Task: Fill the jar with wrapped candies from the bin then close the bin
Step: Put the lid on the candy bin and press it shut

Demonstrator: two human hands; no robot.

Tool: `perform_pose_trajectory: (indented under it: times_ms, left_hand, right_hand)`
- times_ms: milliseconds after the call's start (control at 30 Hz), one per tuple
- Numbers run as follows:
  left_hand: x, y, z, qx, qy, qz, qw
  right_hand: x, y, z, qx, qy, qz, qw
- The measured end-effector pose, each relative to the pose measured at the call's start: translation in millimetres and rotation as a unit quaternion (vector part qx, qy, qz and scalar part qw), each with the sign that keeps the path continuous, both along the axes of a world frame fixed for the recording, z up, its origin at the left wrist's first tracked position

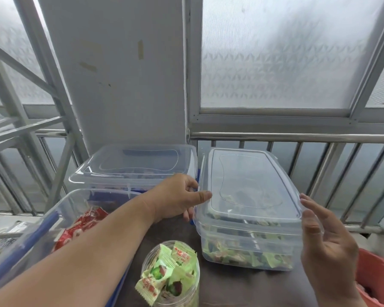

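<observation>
Left hand (175, 196) grips the near-left corner of the clear lid (251, 185), thumb on top of the rim and fingers curled under the edge. Right hand (326, 242) stands with its palm turned toward the near-right side of the bin (246, 244), fingers spread and loose, gripping nothing; its fingertips (305, 199) are right at the lid's near-right corner, though whether they touch cannot be told.

The lid lies on top of the bin, which sits on the dark desk (231, 289) at centre right and holds green wrapped candies (242, 255) along its bottom. The jar (171, 278) stands on the desk near the bottom centre, just to the near left of the bin, open-topped and heaped with green wrapped candies that rise above its rim.

Under the left forearm, at the left, is an open clear container (60, 218) with red packets (84, 224) inside. Behind it, against the white pillar (124, 74), sits another clear box with its lid on (135, 167). A metal railing (297, 138) and frosted window (286, 52) run along the far side. Something orange (377, 275) shows at the near-right edge.
</observation>
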State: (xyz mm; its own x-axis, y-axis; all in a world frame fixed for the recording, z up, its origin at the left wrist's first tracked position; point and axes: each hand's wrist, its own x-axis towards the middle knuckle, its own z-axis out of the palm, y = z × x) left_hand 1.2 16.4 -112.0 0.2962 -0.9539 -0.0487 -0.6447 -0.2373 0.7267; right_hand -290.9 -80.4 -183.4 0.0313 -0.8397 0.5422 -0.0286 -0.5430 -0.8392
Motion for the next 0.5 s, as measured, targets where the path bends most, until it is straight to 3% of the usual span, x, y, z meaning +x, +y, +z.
perform_pose_trajectory:
  times_ms: [233, 500]
  left_hand:
    - [-7.0, -1.6, 0.7, 0.037, -0.088, -0.024, 0.995]
    - [-11.2, 1.6, 4.1, 0.059, -0.061, -0.044, 0.995]
  right_hand:
    - [-6.8, -9.2, 1.9, -0.019, 0.063, 0.049, 0.997]
    - [-15.8, -18.0, 0.9, 0.01, 0.068, 0.075, 0.995]
